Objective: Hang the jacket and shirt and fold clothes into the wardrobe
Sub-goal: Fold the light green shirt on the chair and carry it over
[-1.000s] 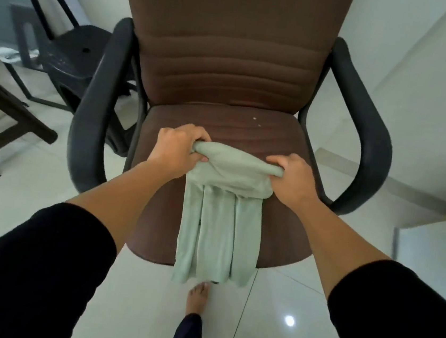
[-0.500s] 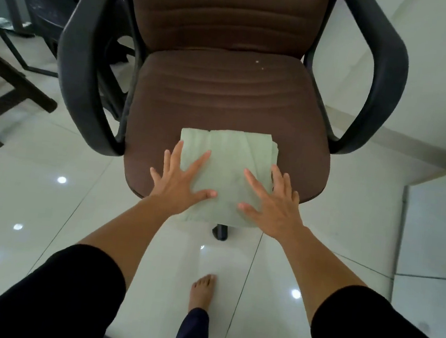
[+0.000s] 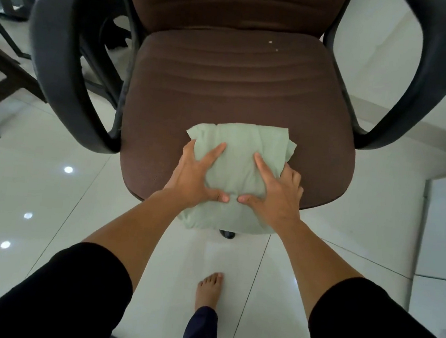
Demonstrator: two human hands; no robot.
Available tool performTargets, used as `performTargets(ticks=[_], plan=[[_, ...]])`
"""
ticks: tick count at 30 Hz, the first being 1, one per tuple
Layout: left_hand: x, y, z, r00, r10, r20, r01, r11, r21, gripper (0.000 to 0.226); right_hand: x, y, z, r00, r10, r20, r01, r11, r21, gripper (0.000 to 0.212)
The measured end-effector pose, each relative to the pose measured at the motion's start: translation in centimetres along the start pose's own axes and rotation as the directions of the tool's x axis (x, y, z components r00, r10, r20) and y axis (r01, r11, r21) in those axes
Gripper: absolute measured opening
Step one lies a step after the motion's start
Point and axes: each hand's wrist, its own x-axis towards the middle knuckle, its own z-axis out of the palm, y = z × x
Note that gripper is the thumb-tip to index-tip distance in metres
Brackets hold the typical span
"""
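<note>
Our left hand (image 3: 196,177) and right hand (image 3: 272,191) clasp the folded green cloth (image 3: 239,154) from both sides, thumbs nearly meeting on top, outer fingers tucking under its edges. It lies at the front of the chair seat (image 3: 239,87), its near end overhanging. We judge folding finished; next we lift the bundle level and carry it to the wardrobe.
</note>
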Motion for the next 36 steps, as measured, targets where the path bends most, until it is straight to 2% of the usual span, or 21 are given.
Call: performTargets(ticks=[4, 6, 14, 18, 22, 30, 33, 36], plan=[[0.0, 0.0, 0.3, 1.000, -0.027, -0.008, 0.027, 0.996, -0.085, 0.117, 0.2, -0.4, 0.2, 0.998, 0.036, 0.057, -0.052, 0.948, 0.313, 0.101], [-0.2, 0.2, 0.3, 0.999, -0.041, -0.024, 0.038, 0.995, -0.089, 0.120, 0.2, -0.6, 0.1, 0.992, 0.040, 0.118, -0.084, 0.914, 0.397, 0.102], [-2.4, 3.9, -3.1, 0.997, 0.031, -0.066, -0.034, 0.998, -0.045, 0.117, -2.6, -1.6, -5.2, 0.993, 0.023, 0.120, -0.076, 0.884, 0.461, 0.098], [-4.5, 9.8, -7.1, 0.991, 0.113, -0.072, -0.114, 0.993, -0.019, 0.118, -5.6, -2.6, -12.3, 0.999, 0.019, 0.028, -0.030, 0.877, 0.480, 0.100], [-7.8, 17.9, -10.9, 0.971, 0.231, -0.061, -0.231, 0.973, 0.002, 0.120, -10.4, -2.8, -20.8, 0.996, 0.038, -0.082, -0.002, 0.914, 0.407, 0.103], [-13.9, 34.1, -12.8, 0.877, 0.479, 0.037, -0.477, 0.878, -0.043, 0.129, -21.9, 0.9, -35.0, 0.931, 0.235, -0.279, -0.114, 0.914, 0.390, 0.108], [-15.1, 39.2, -11.3, 0.806, 0.581, 0.111, -0.579, 0.814, -0.056, 0.133, -26.3, 3.2, -38.0, 0.870, 0.351, -0.347, -0.192, 0.888, 0.419, 0.109], [-16.5, 44.2, -8.7, 0.719, 0.663, 0.211, -0.668, 0.742, -0.055, 0.132, -31.1, 5.8, -39.5, 0.774, 0.490, -0.401, -0.284, 0.834, 0.473, 0.109]])
